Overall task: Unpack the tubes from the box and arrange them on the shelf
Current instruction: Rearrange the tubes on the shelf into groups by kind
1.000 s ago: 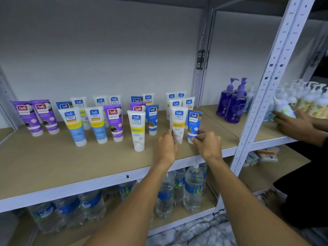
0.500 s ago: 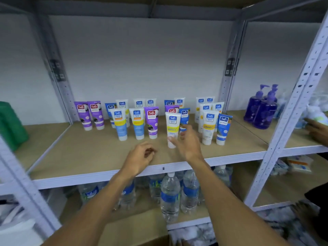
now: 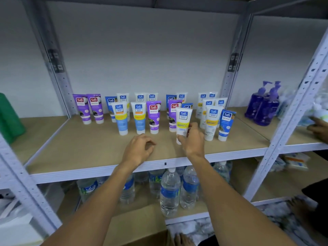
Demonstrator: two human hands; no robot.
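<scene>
Several Safi tubes stand cap-down in rows on the tan shelf (image 3: 88, 144): purple ones (image 3: 83, 109) at the left, blue-and-yellow ones (image 3: 121, 119) in the middle, white and blue ones (image 3: 226, 124) at the right. My right hand (image 3: 192, 140) grips a white tube with a yellow band (image 3: 183, 119) near its lower end, at the front of the group. My left hand (image 3: 140, 148) hovers over the bare front of the shelf, fingers loosely curled and holding nothing. A cardboard box (image 3: 136, 226) shows below, between my arms.
Water bottles (image 3: 170, 190) stand on the lower shelf. Purple pump bottles (image 3: 264, 105) sit on the neighbouring shelf at the right, where another person's hand (image 3: 317, 128) handles a white bottle. White steel uprights (image 3: 292, 110) frame the bay. A green object (image 3: 8, 118) sits far left.
My hands left the white and blue tubes at the right. My right hand moved left and took hold of the white yellow-banded tube. My left hand drew back, empty. The view swung left.
</scene>
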